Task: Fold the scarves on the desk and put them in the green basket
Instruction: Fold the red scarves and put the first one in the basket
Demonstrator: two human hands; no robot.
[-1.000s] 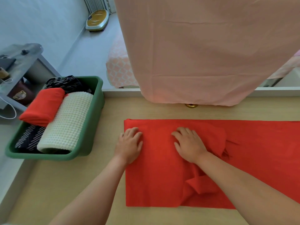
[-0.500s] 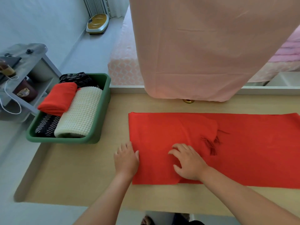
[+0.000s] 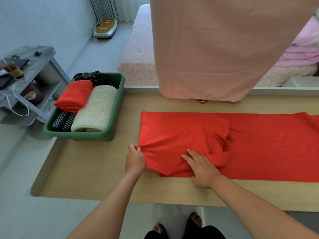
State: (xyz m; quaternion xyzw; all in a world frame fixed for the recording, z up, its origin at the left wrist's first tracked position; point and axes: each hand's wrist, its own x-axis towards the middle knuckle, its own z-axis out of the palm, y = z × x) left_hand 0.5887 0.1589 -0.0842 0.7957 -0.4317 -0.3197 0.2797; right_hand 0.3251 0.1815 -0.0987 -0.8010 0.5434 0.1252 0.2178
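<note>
So the red scarf (image 3: 259,149) is spread long along the desk (image 3: 89,169), roughly mid-depth, running from near the middle off toward the right edge. Its left end is already doubled over once, you can see the fringe (image 3: 222,140) lying on top partway along.

Left hand (image 3: 135,159) has the scarf's near-left corner pinched between thumb and fingers, fabric bunching into little creases at the grip. Right hand (image 3: 202,167) is flat and open, fingers spread, pressing down on the cloth near the front edge of the desk, not gripping anything. There's a rumpled lump just right of that hand where the layers have bunched.

Looks to me like the step is squaring up or lifting this left end for the next fold. If it were me: keep the flat hand as the anchor right on the fold line, lift the pinched corner low instead of yanking, and smooth that lump out before folding or it'll get baked in. Also tuck the fringe inside so it doesn't stick out.

Green basket (image 3: 114,133) sits at the desk's back-left corner, well apart from the scarf, already holding a folded red scarf (image 3: 74,95), a cream knit roll (image 3: 96,107) and some dark patterned ones (image 3: 63,119). Remaining room looks tight, so I'd fold it compact.
</note>
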